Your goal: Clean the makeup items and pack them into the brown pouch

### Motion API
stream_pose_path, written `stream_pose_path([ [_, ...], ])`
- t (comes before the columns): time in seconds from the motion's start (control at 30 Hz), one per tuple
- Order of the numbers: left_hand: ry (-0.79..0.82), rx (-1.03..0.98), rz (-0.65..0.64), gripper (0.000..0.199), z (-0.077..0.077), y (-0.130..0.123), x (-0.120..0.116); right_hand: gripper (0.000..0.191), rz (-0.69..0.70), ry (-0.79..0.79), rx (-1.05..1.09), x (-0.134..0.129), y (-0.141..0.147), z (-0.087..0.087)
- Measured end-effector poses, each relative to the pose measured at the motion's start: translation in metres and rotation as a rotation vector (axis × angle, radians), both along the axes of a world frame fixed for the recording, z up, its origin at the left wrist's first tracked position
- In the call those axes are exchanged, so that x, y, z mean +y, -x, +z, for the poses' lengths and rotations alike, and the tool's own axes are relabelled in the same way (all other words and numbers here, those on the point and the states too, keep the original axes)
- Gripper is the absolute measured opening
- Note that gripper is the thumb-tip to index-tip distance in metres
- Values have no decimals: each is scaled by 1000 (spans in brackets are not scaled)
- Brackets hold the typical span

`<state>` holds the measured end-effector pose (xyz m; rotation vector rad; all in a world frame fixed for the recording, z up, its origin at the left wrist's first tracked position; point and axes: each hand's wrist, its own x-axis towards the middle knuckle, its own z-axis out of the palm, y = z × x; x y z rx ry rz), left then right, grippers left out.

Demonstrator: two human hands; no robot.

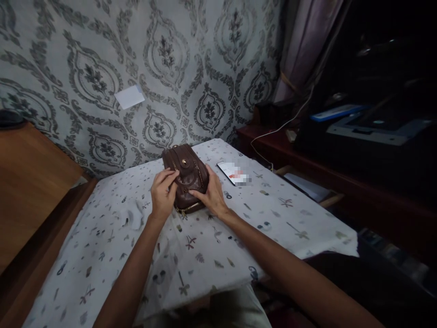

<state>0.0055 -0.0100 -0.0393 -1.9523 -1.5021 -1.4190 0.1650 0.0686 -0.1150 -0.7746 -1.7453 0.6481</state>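
Note:
A brown leather handbag (191, 184) with gold-coloured zippers and a round gold stud lies on the cloth-covered table (198, 273). My right hand (213, 193) grips its right side, the thumb on top and the fingers along the side. At the bag's left edge, close to a zipper and the curved handle, my left hand (164, 192) has thumb and fingertips drawn together in a pinch. What sits between those fingertips is too small to make out.
A phone (227, 172) with a lit screen lies right of the bag. A crumpled white piece (131, 216) rests at left. Patterned wallpaper (167, 54) stands behind. Beyond the table's right edge are an open drawer (307, 187) and a white cable (283, 124).

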Motion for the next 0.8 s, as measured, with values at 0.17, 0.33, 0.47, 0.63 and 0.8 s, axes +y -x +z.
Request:
stream_pose_path([
  [0.17,-49,124,57,30,-6,-2,-4,100,-9,5,4,-1,1,-1],
  [0.33,-76,219,54,31,-7,-3,-8,99,-7,12,-2,-1,0,-1],
  [0.47,-78,282,33,31,-6,-2,-11,100,11,7,-2,1,-1,-2],
  [0.63,14,345,145,27,-1,-12,-14,101,38,-22,-3,2,-3,-4],
  [0.8,82,446,225,42,5,-33,-5,97,72,-56,5,1,-7,-2],
])
